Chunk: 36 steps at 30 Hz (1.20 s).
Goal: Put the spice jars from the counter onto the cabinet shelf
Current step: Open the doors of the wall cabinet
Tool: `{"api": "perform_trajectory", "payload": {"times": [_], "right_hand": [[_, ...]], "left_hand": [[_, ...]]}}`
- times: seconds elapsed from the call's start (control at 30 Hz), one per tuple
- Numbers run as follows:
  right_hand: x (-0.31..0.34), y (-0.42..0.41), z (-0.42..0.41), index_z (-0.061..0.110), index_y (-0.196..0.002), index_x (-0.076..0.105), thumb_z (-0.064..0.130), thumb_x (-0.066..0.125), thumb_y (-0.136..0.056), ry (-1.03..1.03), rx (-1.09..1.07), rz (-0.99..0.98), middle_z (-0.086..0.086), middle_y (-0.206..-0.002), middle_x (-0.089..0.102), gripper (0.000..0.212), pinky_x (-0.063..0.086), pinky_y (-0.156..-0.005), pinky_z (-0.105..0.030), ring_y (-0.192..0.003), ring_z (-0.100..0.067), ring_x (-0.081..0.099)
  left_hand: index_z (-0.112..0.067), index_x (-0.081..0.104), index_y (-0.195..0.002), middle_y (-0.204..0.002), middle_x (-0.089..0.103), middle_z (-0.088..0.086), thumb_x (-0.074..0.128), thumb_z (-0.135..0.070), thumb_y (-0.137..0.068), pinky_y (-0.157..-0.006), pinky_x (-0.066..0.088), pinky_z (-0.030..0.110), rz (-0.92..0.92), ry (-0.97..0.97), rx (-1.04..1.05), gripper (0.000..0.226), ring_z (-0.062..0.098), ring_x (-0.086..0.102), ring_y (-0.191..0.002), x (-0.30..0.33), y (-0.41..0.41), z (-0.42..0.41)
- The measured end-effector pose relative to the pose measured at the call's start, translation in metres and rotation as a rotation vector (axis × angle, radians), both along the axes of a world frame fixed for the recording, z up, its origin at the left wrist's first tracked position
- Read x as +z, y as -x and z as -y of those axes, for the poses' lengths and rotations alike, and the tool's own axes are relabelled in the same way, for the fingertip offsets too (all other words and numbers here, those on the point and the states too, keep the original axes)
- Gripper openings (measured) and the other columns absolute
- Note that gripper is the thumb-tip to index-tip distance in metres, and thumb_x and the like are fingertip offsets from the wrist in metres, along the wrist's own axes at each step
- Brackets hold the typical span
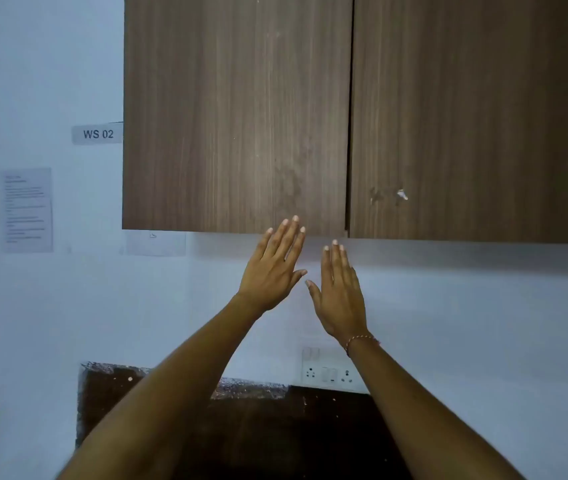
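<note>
Both forearms reach upward toward the cabinet (344,116). The left hand (273,268) is raised with fingers straight and a little spread, its fingertips (295,219) over the bottom edge of the left cabinet door (234,112). The right hand (339,292) is just under that edge, fingers straight and together, holding nothing, a bracelet (362,339) on its wrist. Both brown wooden doors are closed; the shelf and the spice jars are not visible.
</note>
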State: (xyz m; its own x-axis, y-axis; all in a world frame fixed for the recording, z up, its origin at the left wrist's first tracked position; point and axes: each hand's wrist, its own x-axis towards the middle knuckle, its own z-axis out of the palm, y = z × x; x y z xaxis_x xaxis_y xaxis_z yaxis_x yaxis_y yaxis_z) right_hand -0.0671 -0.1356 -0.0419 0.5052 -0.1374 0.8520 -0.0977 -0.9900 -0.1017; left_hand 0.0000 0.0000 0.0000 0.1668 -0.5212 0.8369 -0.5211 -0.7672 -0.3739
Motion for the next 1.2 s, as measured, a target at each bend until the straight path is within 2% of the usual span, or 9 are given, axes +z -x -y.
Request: {"api": "perform_trajectory", "payload": {"times": [0.1,0.23,0.37,0.5,0.6,0.87,0.97,1.03,1.2], "right_hand": [[0.003,-0.019,-0.002,0.012,-0.148,-0.002,0.048,0.028,-0.096,-0.032,0.035,-0.004,-0.008,-0.158,-0.006,0.071,0.009,-0.118,-0.032,-0.146,-0.022,-0.005],[0.005,-0.036,-0.012,0.007,-0.148,-0.001,0.042,0.036,-0.096,-0.328,0.24,0.134,-0.01,-0.158,-0.002,0.073,0.014,-0.118,-0.031,-0.147,-0.022,-0.001],[0.031,-0.043,-0.025,0.014,-0.148,-0.005,0.034,0.037,-0.098,-0.857,0.606,0.334,-0.004,-0.159,-0.001,0.069,0.009,-0.11,-0.021,-0.146,-0.018,0.005],[0.068,-0.039,-0.035,0.015,-0.147,0.017,0.017,0.038,-0.099,-1.463,1.047,0.614,-0.01,-0.15,0.032,0.053,0.03,-0.112,-0.041,-0.137,-0.029,0.034],[0.087,-0.032,-0.035,0.008,-0.139,0.033,0.008,0.037,-0.096,-1.755,1.168,0.665,-0.017,-0.142,0.039,0.042,0.042,-0.1,-0.047,-0.127,-0.034,0.044],[0.084,0.007,-0.061,0.012,-0.126,0.043,0.031,0.039,-0.098,-1.656,1.026,0.69,-0.014,-0.131,0.048,0.034,0.047,-0.09,-0.04,-0.115,-0.03,0.053],[0.086,0.025,-0.079,0.015,-0.11,0.049,0.035,0.046,-0.094,-1.493,0.887,0.733,-0.001,-0.105,0.056,0.025,0.048,-0.079,-0.031,-0.098,-0.02,0.057],[0.088,0.038,-0.095,0.011,-0.111,0.053,0.035,0.05,-0.093,-1.368,0.812,0.767,0.009,-0.092,0.054,0.03,0.045,-0.069,-0.019,-0.085,-0.006,0.054],[0.083,0.072,-0.135,0.009,-0.116,0.058,0.031,0.045,-0.096,-1.252,0.782,0.772,0.001,-0.102,0.061,0.032,0.045,-0.071,-0.013,-0.09,-0.009,0.057]], "left_hand": [[-0.014,-0.014,-0.142,-0.149,-0.02,0.006,0.023,-0.052,-0.096,-0.112,-0.016,0.038,-0.017,-0.034,0.059,0.07,0.024,-0.028,-0.134,0.008,-0.011,0.004],[-0.014,-0.013,-0.144,-0.15,-0.021,0.005,0.02,-0.054,-0.095,-0.113,-0.013,0.036,-0.069,-0.109,0.094,0.071,0.023,-0.024,-0.138,0.011,-0.026,0.007],[-0.013,-0.012,-0.146,-0.156,-0.014,0.008,0.024,-0.052,-0.096,-0.114,-0.011,0.036,-0.097,-0.162,0.125,0.073,0.025,-0.013,-0.144,0.014,-0.035,0.008],[-0.013,-0.012,-0.145,-0.149,-0.022,0.006,0.026,-0.051,-0.096,-0.115,-0.009,0.036,-0.083,-0.166,0.135,0.073,0.024,-0.018,-0.141,0.013,-0.038,0.009],[-0.015,-0.014,-0.144,-0.148,-0.023,0.005,0.025,-0.052,-0.096,-0.114,-0.009,0.036,-0.091,-0.179,0.141,0.072,0.023,-0.021,-0.138,0.016,-0.036,0.007],[-0.014,-0.013,-0.142,-0.149,-0.019,0.007,0.025,-0.051,-0.095,-0.115,-0.007,0.036,-0.057,-0.165,0.094,0.071,0.024,-0.015,-0.141,0.013,-0.002,-0.022],[-0.013,-0.01,-0.145,-0.155,-0.011,0.01,0.023,-0.053,-0.095,-0.116,-0.004,0.035,-0.058,-0.179,0.068,0.072,0.025,-0.007,-0.145,0.019,0.021,-0.038],[-0.012,-0.004,-0.147,-0.157,-0.003,0.013,0.024,-0.054,-0.093,-0.117,-0.002,0.035,-0.07,-0.172,0.022,0.074,0.025,-0.003,-0.146,0.025,0.039,-0.05],[-0.013,0.005,-0.148,-0.158,0.005,0.012,0.025,-0.047,-0.096,-0.117,0.009,0.035,-0.043,-0.142,-0.054,0.065,0.025,0.009,-0.146,0.04,0.081,-0.092]]}}
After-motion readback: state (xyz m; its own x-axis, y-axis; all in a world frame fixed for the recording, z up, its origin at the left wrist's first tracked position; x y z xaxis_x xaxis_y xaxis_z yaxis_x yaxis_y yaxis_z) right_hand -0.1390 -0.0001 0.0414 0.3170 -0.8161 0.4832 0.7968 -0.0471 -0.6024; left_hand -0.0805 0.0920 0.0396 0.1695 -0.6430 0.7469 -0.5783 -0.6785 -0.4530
